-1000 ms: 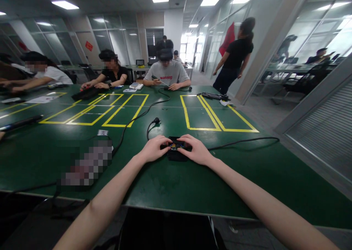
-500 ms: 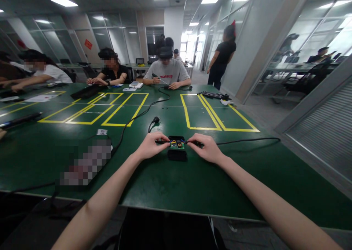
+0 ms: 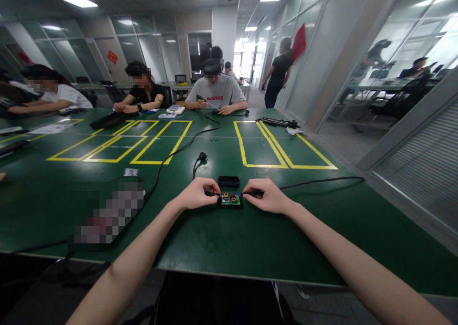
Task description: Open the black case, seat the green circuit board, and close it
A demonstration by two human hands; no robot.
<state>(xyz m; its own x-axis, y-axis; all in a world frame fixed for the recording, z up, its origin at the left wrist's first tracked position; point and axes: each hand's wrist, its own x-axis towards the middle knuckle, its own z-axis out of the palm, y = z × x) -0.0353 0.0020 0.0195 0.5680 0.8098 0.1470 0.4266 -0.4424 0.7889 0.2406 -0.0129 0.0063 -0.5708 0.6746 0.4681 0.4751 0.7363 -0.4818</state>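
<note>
A small green circuit board (image 3: pixel 231 199) with copper-wound coils lies between my hands, at or in a black case half (image 3: pixel 231 206). I cannot tell whether it is fully seated. My left hand (image 3: pixel 200 193) is closed on the black cable at the board's left end. On the other side my right hand (image 3: pixel 266 195) pinches the black cable (image 3: pixel 322 181) that runs off to the right. Just beyond the board rests the other black case half (image 3: pixel 228 181), apart from it. Behind my left hand a power plug (image 3: pixel 202 157) lies on the table.
A pixelated object (image 3: pixel 110 215) lies left of my forearm, beside a long black cable (image 3: pixel 186 146). Yellow tape rectangles (image 3: pixel 266 166) mark the green table (image 3: pixel 272 248). Across it sits a person in a grey shirt (image 3: pixel 218 91). A folded black stand (image 3: pixel 279 122) lies at the far right.
My hands have brought the circuit board toward me, from between the two case halves to the nearer one. The far case half is now uncovered. A standing person in the background has moved left.
</note>
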